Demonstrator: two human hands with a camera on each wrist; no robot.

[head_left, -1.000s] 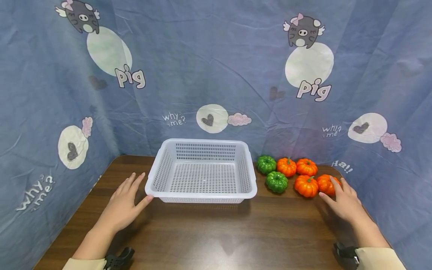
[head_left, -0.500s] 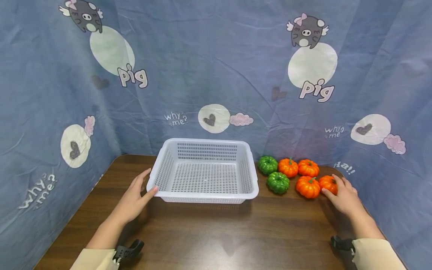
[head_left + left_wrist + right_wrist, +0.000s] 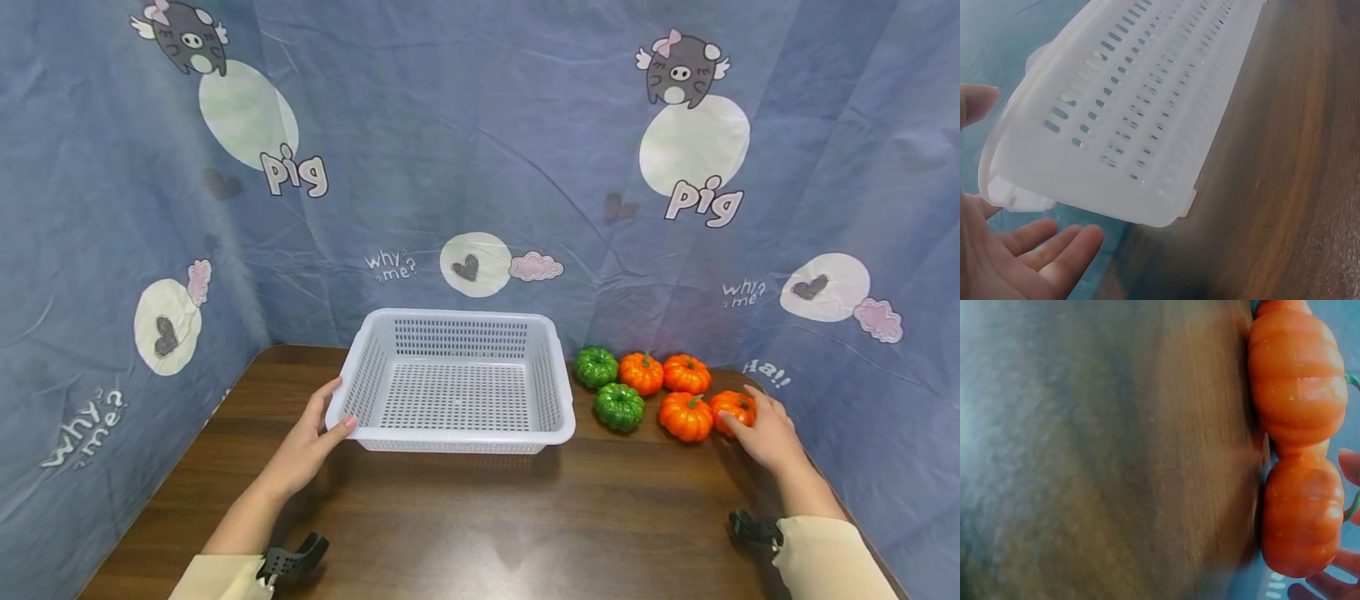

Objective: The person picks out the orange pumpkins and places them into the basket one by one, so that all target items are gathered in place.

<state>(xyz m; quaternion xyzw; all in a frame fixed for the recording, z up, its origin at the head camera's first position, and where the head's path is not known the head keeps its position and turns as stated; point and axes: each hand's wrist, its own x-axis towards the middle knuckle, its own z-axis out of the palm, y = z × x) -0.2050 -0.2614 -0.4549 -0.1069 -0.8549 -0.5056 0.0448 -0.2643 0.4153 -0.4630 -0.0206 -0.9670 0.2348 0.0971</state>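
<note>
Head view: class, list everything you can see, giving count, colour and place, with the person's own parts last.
Table: 1, brown, lower part of view
Cloth: number of pieces unclear, patterned blue, behind and either side of table
Printed pigs: 2, dark grey, upper cloth, left and right
Basket: 1, whitish, on table, towards the back
Green pumpkins: 2, green, right of basket
Orange pumpkins: 4, orange, right of green ones
Straps: 2, black, lower left and lower right
Sleeves: 2, cream, bottom left and bottom right
Left grip: 1, bare, at basket's left rim
Right grip: 1, bare, at rightmost pumpkin
</note>
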